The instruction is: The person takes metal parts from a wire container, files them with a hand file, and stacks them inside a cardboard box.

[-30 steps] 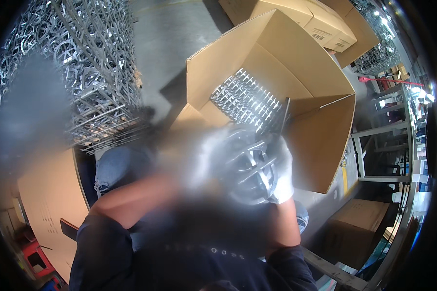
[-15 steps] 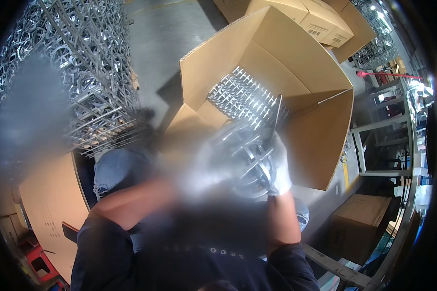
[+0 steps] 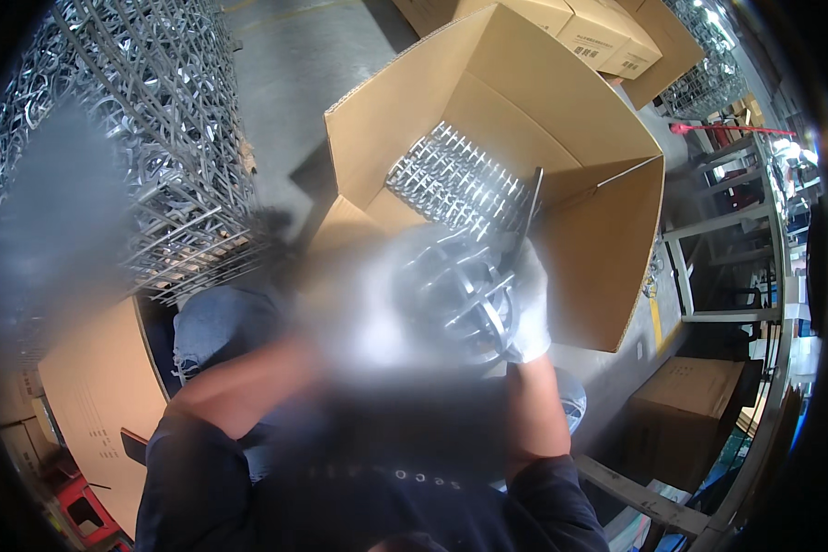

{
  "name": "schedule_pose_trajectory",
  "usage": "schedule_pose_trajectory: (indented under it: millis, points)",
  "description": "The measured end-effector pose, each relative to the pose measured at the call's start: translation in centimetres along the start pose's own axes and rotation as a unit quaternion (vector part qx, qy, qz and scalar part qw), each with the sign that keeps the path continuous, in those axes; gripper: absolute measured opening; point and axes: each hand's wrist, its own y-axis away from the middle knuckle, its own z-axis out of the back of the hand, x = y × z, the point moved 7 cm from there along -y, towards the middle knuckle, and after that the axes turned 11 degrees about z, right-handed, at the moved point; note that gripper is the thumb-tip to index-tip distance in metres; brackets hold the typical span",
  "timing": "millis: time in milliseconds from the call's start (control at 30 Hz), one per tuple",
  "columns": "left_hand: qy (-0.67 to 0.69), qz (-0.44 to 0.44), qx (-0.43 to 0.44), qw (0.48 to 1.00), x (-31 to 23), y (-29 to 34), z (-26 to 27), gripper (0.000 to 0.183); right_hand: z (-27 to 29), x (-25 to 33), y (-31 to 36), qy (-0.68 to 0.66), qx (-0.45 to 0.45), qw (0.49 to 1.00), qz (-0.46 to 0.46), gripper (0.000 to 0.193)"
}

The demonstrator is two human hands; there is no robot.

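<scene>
Both my hands wear white gloves. My right hand (image 3: 531, 313) is closed round the right side of a bundle of curved shiny metal pieces (image 3: 474, 308) with crossing bars, held before my body at the near side of the open cardboard box. From the bundle's upper right a thin dark metal bar (image 3: 535, 198) sticks up. My left hand (image 3: 359, 308) lies against the bundle's left side; a hazy smear hides its fingers. Inside the large cardboard box (image 3: 607, 267), rows of similar metal pieces (image 3: 455, 179) lie stacked on the floor of the box, toward its left.
A wire cage (image 3: 179, 225) heaped with metal pieces stands at far left. Cartons (image 3: 607, 37) are behind the box. On the right are a metal frame rack (image 3: 722, 225) and another carton (image 3: 685, 396). Flat cardboard (image 3: 97, 405) and a red stool (image 3: 83, 511) lie lower left.
The view has shifted slightly, so the box and cage appear a little further left. The bundle has turned slightly in my hands; my right hand keeps its grip.
</scene>
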Motion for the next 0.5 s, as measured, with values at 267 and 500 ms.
schedule_pose_trajectory:
  millis: [267,500]
  points:
    - [0.082,0.049,-0.03,0.995,-0.1,-0.2,0.4,0.062,-0.3,-0.8,-0.1,0.08,0.045,0.994,-0.051,0.037]
    - [0.126,0.084,0.007,0.988,-0.4,-0.2,0.3,0.054,-0.6,0.2,0.1,0.108,0.056,0.989,-0.081,0.04]
